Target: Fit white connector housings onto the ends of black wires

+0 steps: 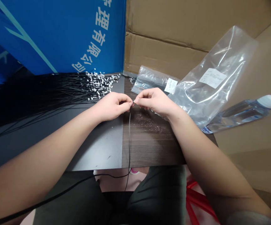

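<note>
Above the dark wood table, my left hand [116, 106] is closed, thumb and finger pinching a thin black cable [129, 134] near its end. The cable hangs down from there past the table's front edge. My right hand [153, 100] meets it fingertip to fingertip, pinched at the cable's end on a tiny pale piece, too small to make out. Left of my left hand lies a big heap of black cables [48, 87] with small white ends [98, 84] pointing right. Small white bits, partly hidden, lie beneath my right hand.
A flat plastic bag [149, 79] with dark contents and a large clear bag [210, 90] lie behind and right. A water bottle [241, 114] leans at the right by cardboard walls [163, 25]. A blue panel [62, 34] stands behind. A red stool [198, 200] is below right.
</note>
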A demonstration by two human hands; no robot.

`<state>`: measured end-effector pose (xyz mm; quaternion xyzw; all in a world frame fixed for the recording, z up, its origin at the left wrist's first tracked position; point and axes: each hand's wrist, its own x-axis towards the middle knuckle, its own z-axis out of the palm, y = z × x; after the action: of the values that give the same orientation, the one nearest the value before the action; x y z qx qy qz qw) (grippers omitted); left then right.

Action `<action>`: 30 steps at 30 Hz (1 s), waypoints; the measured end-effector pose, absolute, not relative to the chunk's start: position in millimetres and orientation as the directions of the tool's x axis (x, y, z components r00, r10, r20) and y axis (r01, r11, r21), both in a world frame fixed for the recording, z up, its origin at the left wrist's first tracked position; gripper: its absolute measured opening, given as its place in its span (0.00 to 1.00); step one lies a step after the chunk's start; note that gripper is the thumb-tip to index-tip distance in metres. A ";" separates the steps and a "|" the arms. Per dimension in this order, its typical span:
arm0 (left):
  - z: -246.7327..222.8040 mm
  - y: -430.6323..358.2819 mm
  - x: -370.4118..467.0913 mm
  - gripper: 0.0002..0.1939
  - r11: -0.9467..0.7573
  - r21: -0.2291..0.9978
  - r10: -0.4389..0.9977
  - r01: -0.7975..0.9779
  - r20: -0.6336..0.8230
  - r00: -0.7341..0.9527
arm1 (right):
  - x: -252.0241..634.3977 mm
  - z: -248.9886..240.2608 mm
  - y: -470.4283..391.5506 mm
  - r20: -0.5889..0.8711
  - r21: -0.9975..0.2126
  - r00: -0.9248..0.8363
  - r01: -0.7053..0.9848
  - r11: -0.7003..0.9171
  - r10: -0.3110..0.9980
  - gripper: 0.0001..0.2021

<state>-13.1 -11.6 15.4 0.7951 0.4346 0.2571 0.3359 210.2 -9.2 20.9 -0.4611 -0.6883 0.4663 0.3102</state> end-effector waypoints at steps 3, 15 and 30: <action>16.0 -11.3 -12.9 0.14 -0.393 0.760 0.865 0.517 0.115 0.488 | 209.9 21.4 -9.3 -0.001 -0.925 -0.376 0.352 0.141 0.927 0.03; 13.7 -9.6 -13.3 0.13 -0.377 0.781 0.875 0.499 0.123 0.469 | 209.2 23.0 -10.6 0.014 -0.916 -0.375 0.368 0.163 0.927 0.03; 12.3 -9.4 -12.3 0.13 -0.378 0.762 0.881 0.526 0.121 0.457 | 207.2 22.1 -10.6 0.025 -0.908 -0.373 0.379 0.177 0.927 0.04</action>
<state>-12.3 -9.4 12.3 0.7859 0.4478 0.2668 0.3327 207.2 -10.6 22.1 -0.4655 -0.7015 0.4411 0.3108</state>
